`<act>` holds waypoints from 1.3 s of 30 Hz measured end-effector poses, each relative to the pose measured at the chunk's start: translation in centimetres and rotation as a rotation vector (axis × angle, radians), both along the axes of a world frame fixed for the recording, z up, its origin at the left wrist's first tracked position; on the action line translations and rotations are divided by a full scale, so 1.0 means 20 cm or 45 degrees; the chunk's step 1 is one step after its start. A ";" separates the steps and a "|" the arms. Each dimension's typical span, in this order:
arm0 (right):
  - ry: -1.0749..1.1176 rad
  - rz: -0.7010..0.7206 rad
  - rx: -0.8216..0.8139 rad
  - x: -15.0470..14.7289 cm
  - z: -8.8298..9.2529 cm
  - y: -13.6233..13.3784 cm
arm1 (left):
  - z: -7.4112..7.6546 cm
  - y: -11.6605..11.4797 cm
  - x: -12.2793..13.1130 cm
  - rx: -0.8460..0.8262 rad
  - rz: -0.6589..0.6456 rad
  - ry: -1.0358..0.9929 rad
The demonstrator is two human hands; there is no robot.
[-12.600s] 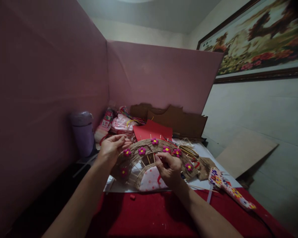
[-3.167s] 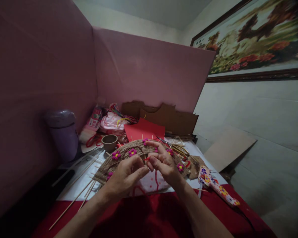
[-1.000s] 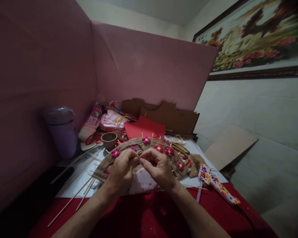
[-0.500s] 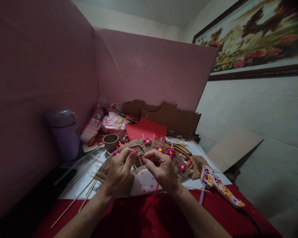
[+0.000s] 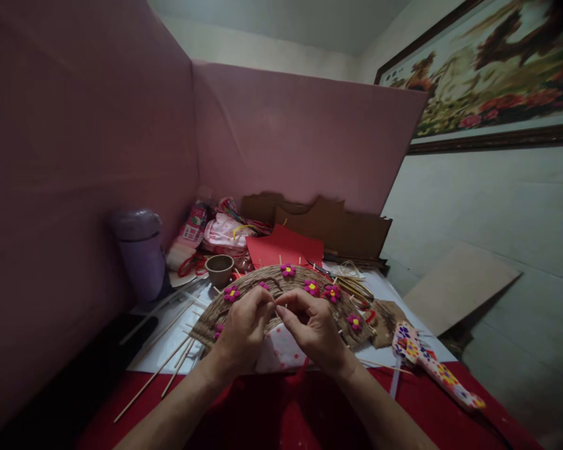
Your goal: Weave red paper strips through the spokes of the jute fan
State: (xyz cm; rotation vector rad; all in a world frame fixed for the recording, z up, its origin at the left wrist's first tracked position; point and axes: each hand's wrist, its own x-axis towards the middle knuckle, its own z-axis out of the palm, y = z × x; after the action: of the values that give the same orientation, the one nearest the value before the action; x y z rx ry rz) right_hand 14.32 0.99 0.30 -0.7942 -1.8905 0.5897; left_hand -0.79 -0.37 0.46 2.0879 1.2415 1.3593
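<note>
A fan-shaped piece of brown twine (image 5: 258, 278) with thin sticks along its edge and magenta flowers (image 5: 288, 270) on it lies on white paper. Over its middle, my left hand (image 5: 246, 328) and my right hand (image 5: 312, 325) meet at the fingertips. Both hands are pinched closed; whatever is between the fingertips is too small to make out. Red yarn (image 5: 304, 369) hangs below my right hand. White cloth with red dots (image 5: 281, 350) fills the fan's lower centre, between the hands.
A small brown bowl (image 5: 219, 270) and a purple bottle (image 5: 143, 259) stand at the left. Loose sticks (image 5: 152, 379) lie at front left. Scissors (image 5: 351, 289) are behind the fan. A flower-patterned glue gun (image 5: 431, 369) rests at the right, with cardboard (image 5: 328, 228) at the back.
The fingertips of my hands have come together, where a small gap showed between them earlier. The whole view has shifted, so the scene sits slightly farther right.
</note>
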 end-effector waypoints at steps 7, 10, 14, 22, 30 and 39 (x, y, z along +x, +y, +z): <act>-0.020 -0.053 0.088 -0.01 -0.01 -0.01 | -0.01 0.00 0.00 -0.014 0.032 -0.071; -0.012 -0.058 0.120 -0.01 -0.01 -0.01 | 0.00 0.00 0.00 -0.049 0.007 -0.164; 0.039 -0.087 0.130 0.00 -0.01 -0.01 | 0.03 -0.01 0.00 -0.070 -0.002 -0.378; 0.040 -0.015 0.189 -0.01 -0.01 0.00 | 0.00 -0.02 -0.01 -0.068 0.114 0.019; -0.056 -0.027 0.153 -0.01 -0.01 0.00 | -0.01 0.00 0.00 -0.020 0.046 -0.022; 0.022 -0.041 0.122 0.00 -0.01 -0.01 | 0.02 -0.01 0.00 -0.096 -0.050 -0.223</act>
State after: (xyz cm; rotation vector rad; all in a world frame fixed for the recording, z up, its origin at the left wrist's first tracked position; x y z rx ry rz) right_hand 14.28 0.82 0.02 -0.7538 -1.8723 0.4804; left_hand -0.71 -0.64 0.79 1.8881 1.1553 1.4212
